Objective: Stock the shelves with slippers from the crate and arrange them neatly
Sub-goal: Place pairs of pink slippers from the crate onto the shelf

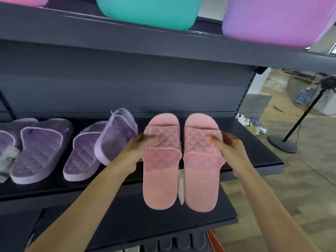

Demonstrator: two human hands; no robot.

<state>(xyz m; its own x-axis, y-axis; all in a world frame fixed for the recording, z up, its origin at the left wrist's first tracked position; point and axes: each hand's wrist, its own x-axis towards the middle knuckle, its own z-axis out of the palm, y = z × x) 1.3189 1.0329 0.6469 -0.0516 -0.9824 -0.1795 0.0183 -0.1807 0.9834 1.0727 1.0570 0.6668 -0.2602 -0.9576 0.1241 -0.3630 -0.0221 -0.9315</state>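
Two pink quilted slippers lie side by side, toes toward the back of the dark shelf [258, 151], heels hanging over its front edge. My left hand [135, 151] grips the strap of the left pink slipper [161, 160] from its outer side. My right hand [231, 148] grips the strap of the right pink slipper [201, 164]. A pale tag hangs between the two. To the left on the same shelf are purple quilted slippers [41, 150], one of them [116, 135] tipped up against its partner [81, 157].
A shelf above holds a teal tub [149, 11] and a purple tub [278, 20]. A lower dark shelf [127, 224] juts out below my arms. At the right are wooden floor and a black fan stand [283, 142].
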